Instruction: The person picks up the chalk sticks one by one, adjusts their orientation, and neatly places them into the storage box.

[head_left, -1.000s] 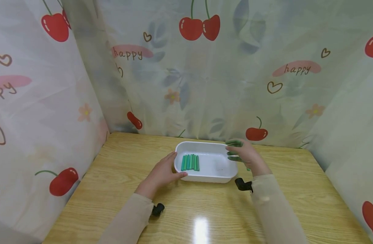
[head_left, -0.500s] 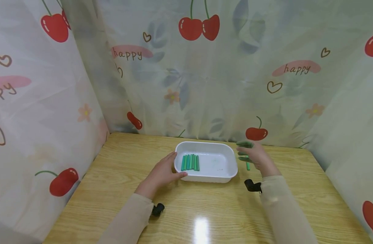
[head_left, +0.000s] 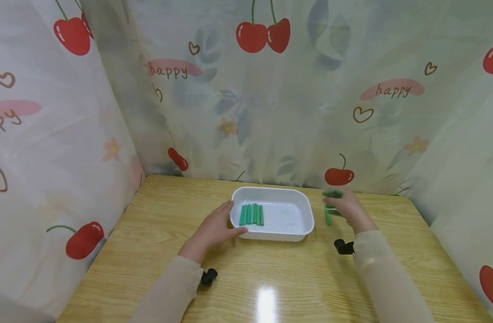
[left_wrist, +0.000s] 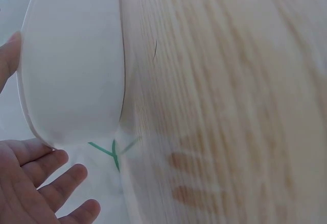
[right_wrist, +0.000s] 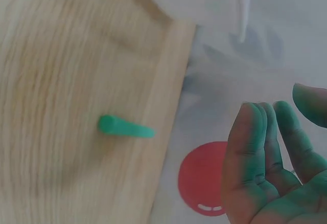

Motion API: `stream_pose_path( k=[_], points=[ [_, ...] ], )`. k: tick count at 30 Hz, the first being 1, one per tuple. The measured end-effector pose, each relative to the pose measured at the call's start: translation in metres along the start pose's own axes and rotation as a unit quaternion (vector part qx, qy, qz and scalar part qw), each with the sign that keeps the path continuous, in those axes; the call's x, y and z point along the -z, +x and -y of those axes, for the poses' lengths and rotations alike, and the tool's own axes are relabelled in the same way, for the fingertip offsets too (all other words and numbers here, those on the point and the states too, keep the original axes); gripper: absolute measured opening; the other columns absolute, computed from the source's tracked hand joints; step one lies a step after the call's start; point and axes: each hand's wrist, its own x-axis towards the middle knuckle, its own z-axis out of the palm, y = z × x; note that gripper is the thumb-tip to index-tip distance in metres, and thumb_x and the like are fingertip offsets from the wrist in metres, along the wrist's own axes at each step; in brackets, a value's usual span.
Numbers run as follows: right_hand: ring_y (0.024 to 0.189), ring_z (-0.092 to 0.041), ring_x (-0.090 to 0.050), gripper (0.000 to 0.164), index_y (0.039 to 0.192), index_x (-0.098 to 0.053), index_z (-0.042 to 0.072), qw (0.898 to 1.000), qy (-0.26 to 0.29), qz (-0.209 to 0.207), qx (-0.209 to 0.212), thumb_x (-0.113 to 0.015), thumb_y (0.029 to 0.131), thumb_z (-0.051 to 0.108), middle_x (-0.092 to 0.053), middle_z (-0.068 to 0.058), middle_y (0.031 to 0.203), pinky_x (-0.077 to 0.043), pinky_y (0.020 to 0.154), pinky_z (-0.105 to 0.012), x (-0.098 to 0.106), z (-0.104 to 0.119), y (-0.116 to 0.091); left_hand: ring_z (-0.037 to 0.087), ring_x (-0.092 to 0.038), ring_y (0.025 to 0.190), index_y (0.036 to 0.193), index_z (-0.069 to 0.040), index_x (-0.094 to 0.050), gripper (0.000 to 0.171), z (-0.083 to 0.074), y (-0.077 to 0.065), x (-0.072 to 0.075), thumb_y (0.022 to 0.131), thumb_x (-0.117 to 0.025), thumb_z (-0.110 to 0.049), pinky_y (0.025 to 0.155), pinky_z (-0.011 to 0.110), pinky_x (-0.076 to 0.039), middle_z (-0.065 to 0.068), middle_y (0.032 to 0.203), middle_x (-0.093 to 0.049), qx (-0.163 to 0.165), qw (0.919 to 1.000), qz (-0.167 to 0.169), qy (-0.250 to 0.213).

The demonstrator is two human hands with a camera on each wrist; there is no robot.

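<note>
A white tray (head_left: 278,237) stands on the table with several green chalk sticks (head_left: 251,215) lined up side by side in its left half. My left hand (head_left: 213,229) holds the tray's left end, thumb at the front rim and fingers at the side; in the left wrist view the tray wall (left_wrist: 76,71) fills the space between them. One loose green chalk (right_wrist: 125,127) lies on the table just right of the tray. Over it hovers my right hand (head_left: 348,208), holding nothing, its fingers stained green and parted from the thumb in the right wrist view.
Small green specks and a faint smear mark the tray floor at right. Behind the wooden table (head_left: 270,269) hangs a cherry-print curtain (head_left: 270,112), which also closes off both sides. A black wrist camera (head_left: 344,246) sits at the right cuff.
My right hand has moved right, from over the tray's right end to above the loose chalk, which first came into fuller view. The left hand, tray and row of chalk have stayed put.
</note>
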Motion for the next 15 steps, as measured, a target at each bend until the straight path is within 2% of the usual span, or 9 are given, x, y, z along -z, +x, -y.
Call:
stream_pose_path(
  k=[4, 11, 15],
  points=[
    [0.119, -0.039, -0.056, 0.047, 0.140, -0.046, -0.009, 1.000, 0.002, -0.001, -0.006, -0.057, 0.102, 0.017, -0.048, -0.029, 0.141, -0.055, 0.094, -0.037, 0.002, -0.009, 0.004, 0.027, -0.023, 0.151, 0.161, -0.018, -0.024, 0.107, -0.001, 0.000, 0.000, 0.079, -0.075, -0.064, 0.118, 0.051, -0.028, 0.000, 0.165, -0.023, 0.001, 1.0000, -0.001, -0.002],
    [0.118, -0.040, -0.055, 0.047, 0.140, -0.046, -0.010, 1.000, -0.005, -0.002, -0.009, -0.057, 0.102, 0.016, -0.049, -0.028, 0.139, -0.051, 0.100, -0.047, 0.002, -0.026, 0.013, 0.028, -0.023, 0.151, 0.161, -0.018, -0.024, 0.107, 0.000, 0.000, 0.000, 0.079, -0.075, -0.064, 0.118, 0.051, -0.027, 0.000, 0.165, -0.023, 0.000, 1.0000, -0.001, -0.001],
    [0.114, -0.037, -0.057, 0.049, 0.139, -0.046, -0.011, 1.000, -0.018, -0.002, -0.017, -0.059, 0.101, 0.016, -0.050, -0.028, 0.137, -0.051, 0.099, -0.047, 0.002, -0.035, 0.019, 0.028, -0.022, 0.151, 0.161, -0.018, -0.023, 0.108, 0.001, 0.000, 0.000, 0.078, -0.074, -0.066, 0.118, 0.051, -0.027, 0.000, 0.165, -0.023, 0.002, 1.0000, 0.001, -0.001]
  ],
)
